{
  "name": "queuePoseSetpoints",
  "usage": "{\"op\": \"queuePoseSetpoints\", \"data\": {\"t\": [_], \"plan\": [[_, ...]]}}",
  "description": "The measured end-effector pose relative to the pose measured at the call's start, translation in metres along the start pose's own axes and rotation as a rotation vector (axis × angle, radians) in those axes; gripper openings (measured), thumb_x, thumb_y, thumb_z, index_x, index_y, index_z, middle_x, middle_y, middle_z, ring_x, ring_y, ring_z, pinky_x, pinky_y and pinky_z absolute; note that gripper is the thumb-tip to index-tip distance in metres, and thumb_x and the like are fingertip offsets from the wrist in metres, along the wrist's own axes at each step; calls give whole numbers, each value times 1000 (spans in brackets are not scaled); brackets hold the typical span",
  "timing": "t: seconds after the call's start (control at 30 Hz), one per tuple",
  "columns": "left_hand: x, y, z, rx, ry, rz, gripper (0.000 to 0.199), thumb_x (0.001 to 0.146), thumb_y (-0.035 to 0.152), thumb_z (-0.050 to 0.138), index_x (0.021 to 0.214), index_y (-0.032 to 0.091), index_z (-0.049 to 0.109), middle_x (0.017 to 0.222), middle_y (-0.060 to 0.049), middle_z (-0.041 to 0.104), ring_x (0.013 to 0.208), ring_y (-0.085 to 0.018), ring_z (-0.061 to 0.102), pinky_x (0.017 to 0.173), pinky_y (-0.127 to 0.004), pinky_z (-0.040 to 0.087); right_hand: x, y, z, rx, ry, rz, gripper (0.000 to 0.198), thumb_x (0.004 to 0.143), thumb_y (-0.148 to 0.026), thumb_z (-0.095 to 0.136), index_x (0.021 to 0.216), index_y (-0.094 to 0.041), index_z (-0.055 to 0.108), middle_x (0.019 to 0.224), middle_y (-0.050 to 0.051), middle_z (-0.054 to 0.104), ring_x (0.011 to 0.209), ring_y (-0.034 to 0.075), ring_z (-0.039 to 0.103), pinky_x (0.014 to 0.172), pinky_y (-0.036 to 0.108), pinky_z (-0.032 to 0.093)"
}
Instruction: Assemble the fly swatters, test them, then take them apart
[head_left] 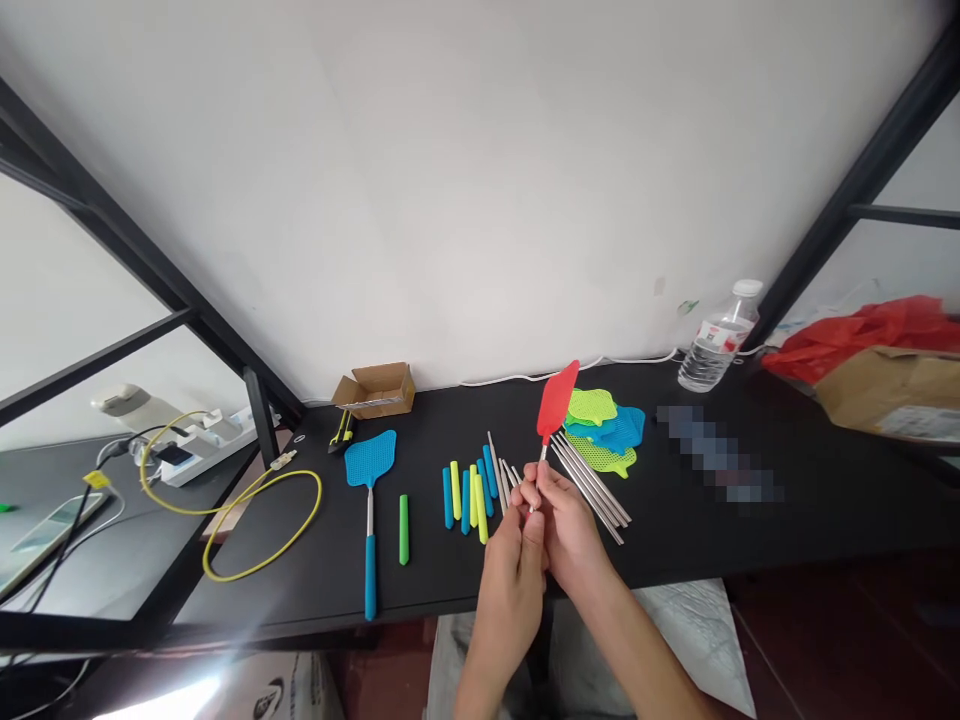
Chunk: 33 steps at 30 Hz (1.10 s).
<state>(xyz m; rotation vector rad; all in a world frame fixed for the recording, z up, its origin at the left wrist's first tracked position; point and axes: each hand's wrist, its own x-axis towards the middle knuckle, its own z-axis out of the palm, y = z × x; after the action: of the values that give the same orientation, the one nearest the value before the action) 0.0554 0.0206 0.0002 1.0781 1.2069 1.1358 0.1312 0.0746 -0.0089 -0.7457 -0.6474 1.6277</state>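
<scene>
Both my hands are closed around one red fly swatter (557, 402), its head tilted up above the desk. My right hand (571, 522) grips the metal rod below the red head. Just under it, my left hand (517, 570) is wrapped round the lower end, where a bit of red shows between the fingers. Several loose metal rods (592, 485) lie right of my hands, beside a pile of swatter heads, green and blue (619, 430). Left of my hands are several blue and yellow handle tubes (466, 495). A lone green handle tube (403, 530) lies farther left.
A whole blue fly swatter (370, 520) lies on the black desk (300, 590). Behind it stands an open cardboard box (375, 392). A yellow cable (319, 500) loops at the left near a power strip (210, 450). A water bottle (718, 340) stands back right, near a paper bag (885, 395).
</scene>
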Motion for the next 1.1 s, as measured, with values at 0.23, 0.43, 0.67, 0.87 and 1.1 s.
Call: {"op": "queuePoseSetpoints", "data": {"t": [0.23, 0.43, 0.67, 0.87, 1.1], "plan": [[-23, 2, -19, -553, -228, -358, 45, 82, 64, 59, 82, 22, 42, 51, 13, 22, 37, -2, 5, 35, -16, 9, -3, -5, 16, 40, -54, -23, 38, 85, -60, 57, 77, -23, 54, 56, -5, 29, 60, 16, 45, 67, 33, 47], [-31, -22, -61, -152, -71, -357, 54, 77, 74, 55, 83, 21, 50, 52, 9, 34, 37, -4, 19, 36, -18, 17, 19, -56, -12, -88, 24, -233, 27, 89, -52, 52, 91, -25, 58, 61, -3, 36, 51, 13, 37, 50, 28, 38], [20, -2, -109, 778, 414, 18, 65, 86, 55, 48, 137, 14, 48, 130, -17, 57, 111, -31, 58, 87, -40, 47, 3, -40, -25, -86, -58, 13, 32, 83, -47, 65, 99, -20, 62, 62, -5, 51, 38, 5, 32, 35, 20, 18], [16, 5, -86, 509, 288, 31, 65, 82, 55, 59, 132, 15, 55, 128, -16, 59, 114, -31, 57, 89, -38, 48, -11, -17, -16, -190, -195, 155, 42, 86, -58, 58, 81, -17, 59, 51, -7, 47, 32, 3, 28, 31, 18, 15], [22, 12, -24, 168, 62, 150, 38, 87, 48, 58, 77, 14, 69, 60, -3, 61, 65, -16, 59, 63, -24, 48, -27, 1, -11, -342, -210, 119, 49, 90, -63, 48, 70, -19, 47, 44, -9, 37, 32, 3, 22, 32, 18, 14]]}}
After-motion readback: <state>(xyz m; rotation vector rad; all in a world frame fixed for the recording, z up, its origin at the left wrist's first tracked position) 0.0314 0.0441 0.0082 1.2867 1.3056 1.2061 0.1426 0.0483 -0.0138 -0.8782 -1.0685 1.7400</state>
